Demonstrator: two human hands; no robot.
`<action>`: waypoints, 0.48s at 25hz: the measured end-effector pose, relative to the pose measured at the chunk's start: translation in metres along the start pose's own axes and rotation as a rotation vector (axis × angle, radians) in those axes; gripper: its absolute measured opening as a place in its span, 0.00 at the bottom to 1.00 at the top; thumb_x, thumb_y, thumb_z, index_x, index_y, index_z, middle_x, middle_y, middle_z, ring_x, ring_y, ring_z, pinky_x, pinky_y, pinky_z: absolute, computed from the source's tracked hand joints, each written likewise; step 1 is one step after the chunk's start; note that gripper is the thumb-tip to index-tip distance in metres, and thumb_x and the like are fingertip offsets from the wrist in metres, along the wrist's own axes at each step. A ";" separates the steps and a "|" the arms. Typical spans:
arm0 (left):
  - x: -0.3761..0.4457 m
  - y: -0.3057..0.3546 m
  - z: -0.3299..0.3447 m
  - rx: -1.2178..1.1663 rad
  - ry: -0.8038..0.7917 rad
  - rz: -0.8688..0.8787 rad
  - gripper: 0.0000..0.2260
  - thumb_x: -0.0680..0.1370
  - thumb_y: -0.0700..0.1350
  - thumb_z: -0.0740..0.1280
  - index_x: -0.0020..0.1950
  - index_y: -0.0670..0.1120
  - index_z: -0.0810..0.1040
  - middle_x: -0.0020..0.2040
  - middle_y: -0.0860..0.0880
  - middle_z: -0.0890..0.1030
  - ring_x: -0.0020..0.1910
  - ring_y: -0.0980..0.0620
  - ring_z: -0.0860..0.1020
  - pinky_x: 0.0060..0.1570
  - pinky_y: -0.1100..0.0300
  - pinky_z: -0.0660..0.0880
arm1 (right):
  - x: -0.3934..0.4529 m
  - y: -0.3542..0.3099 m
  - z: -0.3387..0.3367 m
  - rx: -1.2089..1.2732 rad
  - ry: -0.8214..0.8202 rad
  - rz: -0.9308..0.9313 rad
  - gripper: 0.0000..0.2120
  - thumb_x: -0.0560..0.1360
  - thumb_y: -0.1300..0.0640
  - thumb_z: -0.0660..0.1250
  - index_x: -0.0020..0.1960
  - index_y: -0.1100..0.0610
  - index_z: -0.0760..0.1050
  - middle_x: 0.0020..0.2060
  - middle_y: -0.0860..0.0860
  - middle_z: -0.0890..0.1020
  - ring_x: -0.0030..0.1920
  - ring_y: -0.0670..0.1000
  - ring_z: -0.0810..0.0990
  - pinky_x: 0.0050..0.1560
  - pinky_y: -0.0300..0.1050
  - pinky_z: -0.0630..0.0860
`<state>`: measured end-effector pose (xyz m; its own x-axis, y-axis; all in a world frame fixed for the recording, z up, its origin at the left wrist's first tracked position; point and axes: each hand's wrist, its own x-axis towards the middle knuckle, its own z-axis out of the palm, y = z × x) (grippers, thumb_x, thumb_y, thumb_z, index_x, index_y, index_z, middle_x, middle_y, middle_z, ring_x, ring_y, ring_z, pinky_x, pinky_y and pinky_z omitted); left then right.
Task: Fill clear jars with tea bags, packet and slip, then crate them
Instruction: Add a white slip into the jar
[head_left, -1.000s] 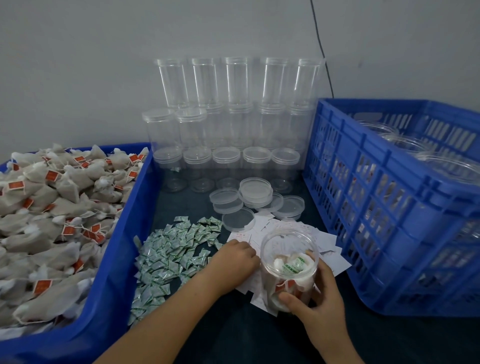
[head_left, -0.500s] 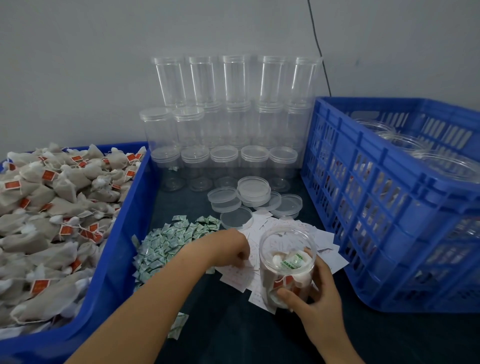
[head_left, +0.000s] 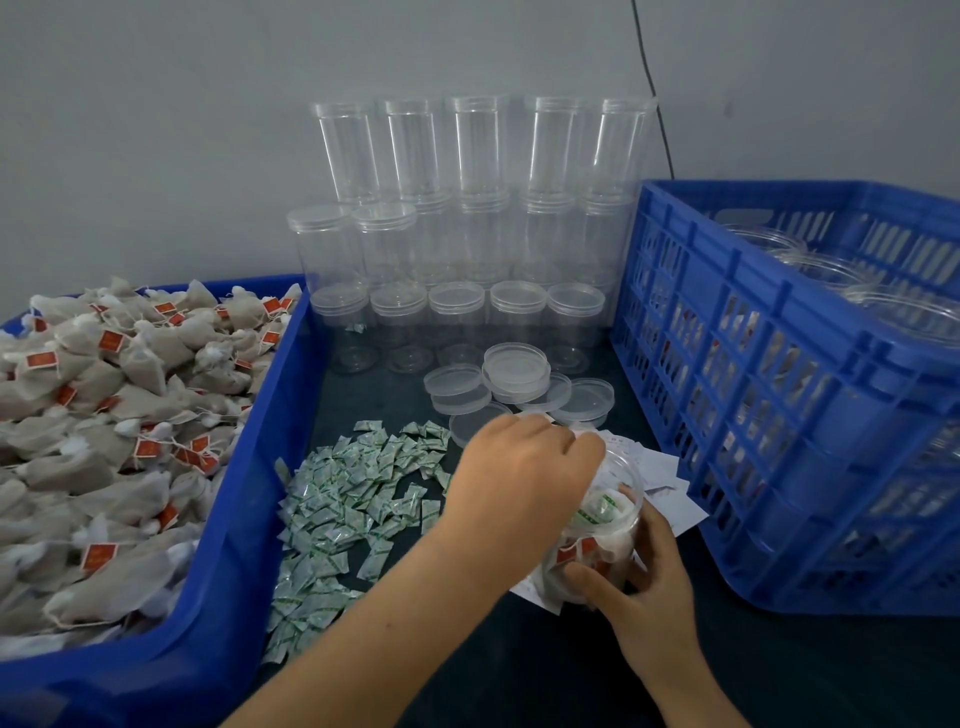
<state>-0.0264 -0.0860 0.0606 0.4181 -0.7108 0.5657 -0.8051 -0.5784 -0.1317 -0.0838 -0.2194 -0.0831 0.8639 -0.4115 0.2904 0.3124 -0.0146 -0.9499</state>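
Nearest the camera, the right hand (head_left: 641, 577) curls round the lower part of the clear jar (head_left: 597, 525), thumb across its front, holding it on the dark worktop (head_left: 519, 670) just beside the blue crate (head_left: 779, 415). The jar holds tea bags with red tags and a green-printed packet on top. The left hand (head_left: 514, 467) reaches across and covers the jar's open mouth, fingers bent down at the rim; whether they pinch a paper slip cannot be told, since the fingertips blur against the white. White slips (head_left: 670, 493) lie spread under and behind the jar. To the left sits a loose pile of small green packets (head_left: 353, 493), and beyond them the blue tub (head_left: 244, 493) heaped with tea bags (head_left: 104, 415). Further back lie loose clear lids (head_left: 514, 369), then stacked empty jars (head_left: 467, 218) against the grey wall (head_left: 156, 130). The crate holds more jars.
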 end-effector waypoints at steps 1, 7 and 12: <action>0.001 0.002 0.006 0.016 -0.101 0.010 0.16 0.55 0.40 0.80 0.28 0.47 0.72 0.22 0.53 0.69 0.23 0.53 0.68 0.26 0.64 0.63 | -0.001 -0.001 0.000 0.003 0.003 -0.007 0.33 0.57 0.62 0.77 0.59 0.46 0.74 0.51 0.34 0.83 0.51 0.37 0.82 0.44 0.28 0.77; 0.008 -0.004 0.014 0.082 -0.400 0.025 0.07 0.78 0.47 0.63 0.47 0.48 0.80 0.44 0.51 0.80 0.48 0.50 0.76 0.46 0.59 0.63 | -0.001 -0.002 0.002 -0.040 -0.019 -0.040 0.35 0.56 0.60 0.82 0.57 0.36 0.77 0.54 0.36 0.82 0.54 0.40 0.82 0.47 0.30 0.77; 0.014 -0.011 0.015 0.038 -0.603 0.040 0.23 0.80 0.60 0.51 0.35 0.46 0.71 0.40 0.51 0.77 0.49 0.51 0.70 0.50 0.56 0.59 | -0.001 -0.007 0.003 -0.064 -0.034 -0.016 0.37 0.56 0.58 0.81 0.55 0.27 0.75 0.54 0.36 0.82 0.54 0.40 0.82 0.47 0.30 0.78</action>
<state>-0.0053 -0.0957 0.0579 0.5612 -0.8276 0.0002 -0.8143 -0.5522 -0.1790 -0.0860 -0.2165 -0.0764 0.8722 -0.3795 0.3086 0.3016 -0.0794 -0.9501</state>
